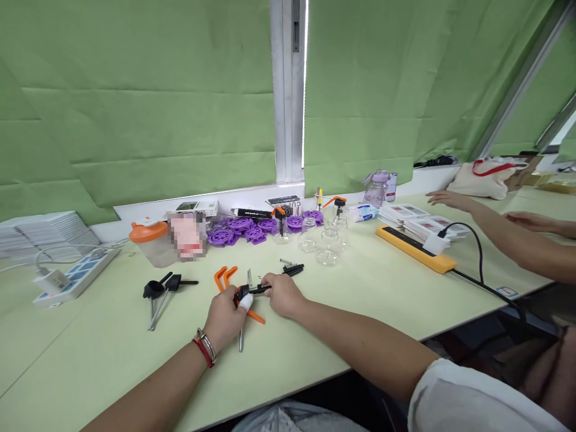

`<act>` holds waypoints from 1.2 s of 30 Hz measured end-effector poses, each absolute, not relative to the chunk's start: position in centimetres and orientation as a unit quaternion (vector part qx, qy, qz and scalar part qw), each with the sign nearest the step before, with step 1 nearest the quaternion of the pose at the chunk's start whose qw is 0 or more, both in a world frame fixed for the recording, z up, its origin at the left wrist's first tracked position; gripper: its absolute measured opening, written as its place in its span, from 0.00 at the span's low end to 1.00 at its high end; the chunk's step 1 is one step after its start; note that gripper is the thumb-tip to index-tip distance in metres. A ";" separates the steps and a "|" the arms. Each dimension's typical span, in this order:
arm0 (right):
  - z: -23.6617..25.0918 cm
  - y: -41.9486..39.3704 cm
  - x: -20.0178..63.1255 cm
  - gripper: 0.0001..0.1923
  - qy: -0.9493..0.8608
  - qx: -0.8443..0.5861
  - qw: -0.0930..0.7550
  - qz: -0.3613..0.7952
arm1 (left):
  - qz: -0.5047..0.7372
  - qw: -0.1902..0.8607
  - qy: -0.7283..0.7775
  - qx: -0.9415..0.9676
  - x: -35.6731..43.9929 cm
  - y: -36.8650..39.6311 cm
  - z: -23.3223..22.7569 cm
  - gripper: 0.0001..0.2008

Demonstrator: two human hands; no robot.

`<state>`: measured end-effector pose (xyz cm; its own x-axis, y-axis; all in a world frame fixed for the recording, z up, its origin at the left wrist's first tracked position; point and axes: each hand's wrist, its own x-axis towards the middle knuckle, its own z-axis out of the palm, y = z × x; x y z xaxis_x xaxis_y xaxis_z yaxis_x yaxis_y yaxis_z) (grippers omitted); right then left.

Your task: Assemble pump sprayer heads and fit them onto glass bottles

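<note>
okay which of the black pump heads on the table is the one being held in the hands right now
The black pump head with an orange trigger, gripped between the left hand and right hand. Two other black heads lie untouched farther left.

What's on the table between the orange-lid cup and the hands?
In the head view, two black funnel-like parts lie between the cup and the left hand, with bare table around them.

A single view is given, taken from a camera worn on the head, directed forward and down across the worktop. The left hand and right hand are seen close, low in the middle, while the green curtain is faced at the far edge.
</note>
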<state>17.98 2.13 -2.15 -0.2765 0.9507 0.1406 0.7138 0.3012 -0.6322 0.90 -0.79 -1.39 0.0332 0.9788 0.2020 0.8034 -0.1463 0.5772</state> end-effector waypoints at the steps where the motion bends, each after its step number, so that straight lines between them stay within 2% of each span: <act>1: -2.2 2.1 18.0 0.12 -0.763 -0.545 0.260 0.230 | 0.285 0.153 0.634 0.702 0.9 -0.8 -1.4 0.10; 7: -2.3 2.1 18.0 0.16 -0.761 -0.545 0.271 0.224 | 0.284 0.151 0.634 0.703 0.8 -0.7 -1.6 0.10; 11: -2.2 2.1 18.1 0.13 -0.766 -0.543 0.258 0.229 | 0.282 0.165 0.635 0.700 0.8 -0.6 -1.7 0.10; 16: -2.4 2.2 18.1 0.18 -0.761 -0.543 0.273 0.226 | 0.287 0.172 0.633 0.698 0.8 -0.6 -1.7 0.11; 20: -2.8 2.4 18.1 0.14 -0.761 -0.541 0.264 0.241 | 0.289 0.167 0.633 0.699 0.7 -0.7 -1.7 0.10; 25: -3.1 2.6 18.2 0.16 -0.754 -0.542 0.281 0.244 | 0.293 0.167 0.632 0.697 0.7 -0.8 -1.6 0.09; 36: -2.1 1.3 21.0 0.05 -0.751 -0.528 0.280 0.280 | 0.242 0.144 0.673 0.684 0.0 -1.8 0.0 0.12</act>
